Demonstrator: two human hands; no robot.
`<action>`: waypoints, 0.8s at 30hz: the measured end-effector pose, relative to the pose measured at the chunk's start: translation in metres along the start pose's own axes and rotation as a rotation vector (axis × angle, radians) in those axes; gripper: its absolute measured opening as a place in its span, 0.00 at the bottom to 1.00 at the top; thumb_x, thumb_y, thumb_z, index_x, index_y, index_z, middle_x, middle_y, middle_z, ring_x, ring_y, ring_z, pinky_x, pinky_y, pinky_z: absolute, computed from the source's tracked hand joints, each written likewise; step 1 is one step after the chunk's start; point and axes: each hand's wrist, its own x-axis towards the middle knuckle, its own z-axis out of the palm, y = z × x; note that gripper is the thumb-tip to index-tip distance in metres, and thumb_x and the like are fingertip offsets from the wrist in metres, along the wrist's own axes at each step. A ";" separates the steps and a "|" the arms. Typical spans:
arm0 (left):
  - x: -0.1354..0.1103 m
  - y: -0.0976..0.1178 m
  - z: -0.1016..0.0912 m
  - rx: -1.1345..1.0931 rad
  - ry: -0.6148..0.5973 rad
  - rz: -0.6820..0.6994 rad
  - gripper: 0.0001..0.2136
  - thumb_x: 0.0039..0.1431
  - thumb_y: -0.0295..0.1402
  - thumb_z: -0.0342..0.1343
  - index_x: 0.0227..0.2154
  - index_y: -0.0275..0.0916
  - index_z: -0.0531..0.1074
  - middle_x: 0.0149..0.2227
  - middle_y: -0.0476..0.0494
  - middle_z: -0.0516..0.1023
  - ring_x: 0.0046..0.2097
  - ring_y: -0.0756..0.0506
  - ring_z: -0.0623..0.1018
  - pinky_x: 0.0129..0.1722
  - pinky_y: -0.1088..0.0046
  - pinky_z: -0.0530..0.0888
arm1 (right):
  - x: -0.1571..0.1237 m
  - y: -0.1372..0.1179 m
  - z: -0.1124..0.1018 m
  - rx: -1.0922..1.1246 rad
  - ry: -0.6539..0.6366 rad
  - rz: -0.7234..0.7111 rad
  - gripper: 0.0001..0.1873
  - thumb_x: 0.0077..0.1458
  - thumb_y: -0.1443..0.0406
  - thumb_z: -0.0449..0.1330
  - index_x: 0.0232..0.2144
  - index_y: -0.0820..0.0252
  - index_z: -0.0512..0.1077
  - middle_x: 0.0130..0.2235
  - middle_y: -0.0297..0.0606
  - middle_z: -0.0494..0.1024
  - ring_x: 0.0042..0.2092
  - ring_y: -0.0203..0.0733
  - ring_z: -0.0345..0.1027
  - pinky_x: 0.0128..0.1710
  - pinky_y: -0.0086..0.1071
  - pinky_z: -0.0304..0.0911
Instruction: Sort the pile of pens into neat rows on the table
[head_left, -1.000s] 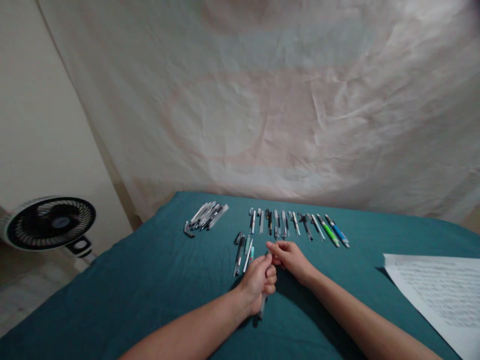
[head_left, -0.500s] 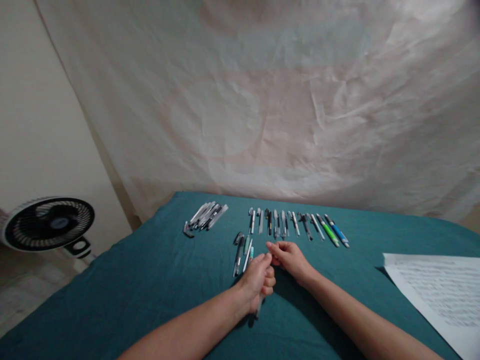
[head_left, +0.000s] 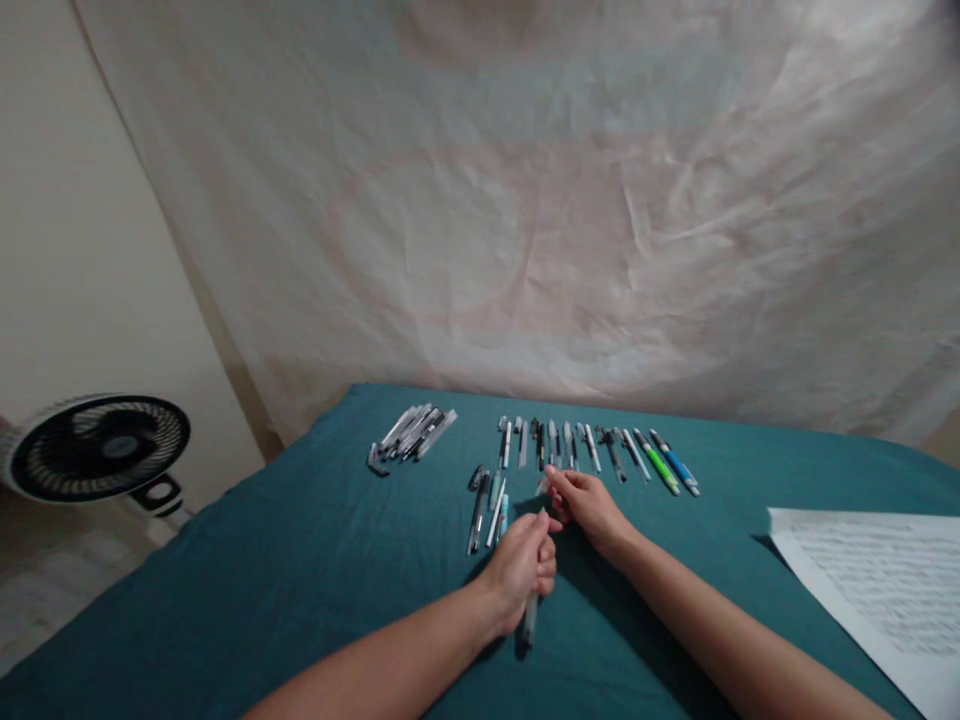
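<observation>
My left hand (head_left: 521, 568) is closed around a clear-barrelled pen (head_left: 530, 625); its dark-ended lower part sticks out below the fist, and its other end shows just above the thumb. Just beyond, my right hand (head_left: 581, 505) pinches a small clear piece (head_left: 541, 487) that looks like a pen cap. A gap separates that piece from the pen's upper end. Left of my hands lie a dark pen (head_left: 478, 520), a white stick-like piece (head_left: 496, 512) and a light-blue pen part (head_left: 503, 515), close together on the cloth.
Behind my hands a row of pens runs across the green cloth (head_left: 337, 590), ending with a green pen (head_left: 658, 463) and a blue pen (head_left: 675, 463). A pile of pens (head_left: 416, 432) lies back left. Printed paper (head_left: 870, 580) lies right; a fan (head_left: 101, 448) stands left.
My right hand has moved up and away from my left fist, carrying the small clear piece. The left hand has shifted slightly right and nearer, and more of its pen shows below.
</observation>
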 end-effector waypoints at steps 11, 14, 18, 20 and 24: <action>0.006 -0.012 -0.007 -0.108 0.008 0.107 0.11 0.54 0.35 0.45 0.37 0.35 0.62 0.24 0.50 0.61 0.24 0.55 0.64 0.23 0.79 0.56 | 0.054 0.001 0.017 -0.567 -0.090 -0.085 0.12 0.46 0.59 0.55 0.27 0.64 0.68 0.22 0.36 0.73 0.20 0.32 0.65 0.17 0.23 0.57; 0.006 -0.012 -0.008 -0.118 -0.013 0.130 0.12 0.54 0.38 0.45 0.38 0.36 0.61 0.24 0.51 0.61 0.24 0.55 0.64 0.22 0.79 0.55 | 0.058 0.001 0.020 -0.632 -0.063 -0.111 0.11 0.45 0.60 0.56 0.26 0.64 0.69 0.21 0.36 0.73 0.20 0.33 0.64 0.18 0.24 0.55; 0.003 -0.009 -0.005 -0.139 -0.016 0.143 0.15 0.52 0.43 0.47 0.39 0.38 0.59 0.23 0.52 0.61 0.23 0.55 0.64 0.22 0.80 0.55 | 0.053 -0.003 0.017 -0.711 -0.017 -0.188 0.12 0.45 0.59 0.56 0.26 0.63 0.70 0.21 0.36 0.73 0.23 0.34 0.65 0.22 0.24 0.54; 0.001 -0.007 -0.003 -0.148 -0.006 0.152 0.17 0.51 0.44 0.47 0.40 0.40 0.59 0.23 0.53 0.61 0.23 0.55 0.64 0.21 0.80 0.55 | 0.049 -0.005 0.015 -0.749 0.003 -0.233 0.13 0.45 0.58 0.55 0.26 0.63 0.71 0.21 0.36 0.72 0.24 0.35 0.65 0.23 0.25 0.54; 0.001 -0.006 -0.004 -0.180 -0.003 0.164 0.17 0.51 0.45 0.47 0.40 0.40 0.59 0.22 0.54 0.60 0.22 0.56 0.63 0.21 0.81 0.54 | 0.040 -0.009 0.008 -0.628 -0.031 -0.214 0.17 0.48 0.55 0.52 0.24 0.64 0.69 0.20 0.35 0.71 0.20 0.33 0.62 0.20 0.25 0.54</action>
